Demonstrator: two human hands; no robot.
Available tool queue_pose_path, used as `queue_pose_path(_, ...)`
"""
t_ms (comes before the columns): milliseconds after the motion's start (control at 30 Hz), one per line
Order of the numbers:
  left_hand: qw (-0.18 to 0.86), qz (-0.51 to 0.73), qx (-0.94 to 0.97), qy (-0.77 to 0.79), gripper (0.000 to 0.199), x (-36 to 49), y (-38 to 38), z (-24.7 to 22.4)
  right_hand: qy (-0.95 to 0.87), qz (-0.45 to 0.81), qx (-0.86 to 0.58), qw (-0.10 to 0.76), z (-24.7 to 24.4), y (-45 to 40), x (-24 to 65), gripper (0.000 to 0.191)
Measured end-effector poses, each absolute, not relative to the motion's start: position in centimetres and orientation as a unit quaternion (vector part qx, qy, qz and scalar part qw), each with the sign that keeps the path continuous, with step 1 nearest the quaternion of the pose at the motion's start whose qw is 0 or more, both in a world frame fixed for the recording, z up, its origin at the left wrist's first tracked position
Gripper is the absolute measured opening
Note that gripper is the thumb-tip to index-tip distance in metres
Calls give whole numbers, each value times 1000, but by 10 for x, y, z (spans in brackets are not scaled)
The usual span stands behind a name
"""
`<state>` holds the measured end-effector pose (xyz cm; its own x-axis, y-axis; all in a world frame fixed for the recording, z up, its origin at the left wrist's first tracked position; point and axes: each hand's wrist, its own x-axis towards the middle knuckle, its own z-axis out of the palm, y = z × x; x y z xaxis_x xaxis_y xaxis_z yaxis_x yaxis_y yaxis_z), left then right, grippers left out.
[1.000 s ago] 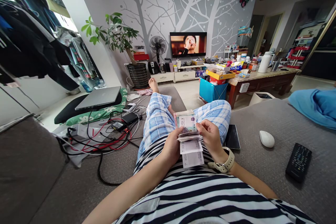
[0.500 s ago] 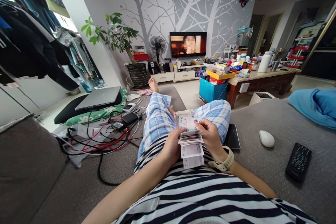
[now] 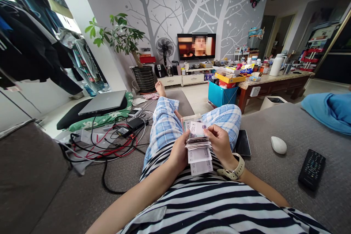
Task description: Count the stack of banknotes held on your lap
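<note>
Between my hands is a folded stack of banknotes (image 3: 199, 155), held above my lap. My left hand (image 3: 179, 150) is closed on the stack's left side, with the thumb near its upper part. At the upper right, my right hand (image 3: 219, 142) pinches a note between thumb and fingers. Several notes fan upward past the hands, and the lower ends of others hang toward my striped shirt (image 3: 208, 204). The fingers behind the stack are hidden. A pale watch (image 3: 234, 168) circles my right wrist.
On the sofa to my right lie a dark phone (image 3: 242, 142), a white mouse (image 3: 279, 145) and a black remote (image 3: 312, 169). Tangled cables (image 3: 128, 142) and a laptop (image 3: 102, 102) are on the left. Beyond my legs stand a blue bin (image 3: 222, 94) and a crowded table (image 3: 274, 78).
The top note between my hands has shifted and now lies a little differently. My left thumb has moved slightly up and left, and the hanging notes have swung slightly left.
</note>
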<state>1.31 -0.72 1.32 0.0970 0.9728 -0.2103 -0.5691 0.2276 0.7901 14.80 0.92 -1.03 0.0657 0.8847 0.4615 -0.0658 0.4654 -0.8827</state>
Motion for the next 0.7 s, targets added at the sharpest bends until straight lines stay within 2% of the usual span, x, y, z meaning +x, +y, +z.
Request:
queue_pose_path(267,683,557,289,374,22,13,-4,10,-589,376,-339,630,-11,8,148,30)
queue_pose_path(500,679,555,296,379,13,14,-5,7,-588,389,-334,626,-14,11,149,27)
queue_pose_path(700,693,544,304,361,20,12,-3,3,-587,404,-325,621,-14,11,148,26)
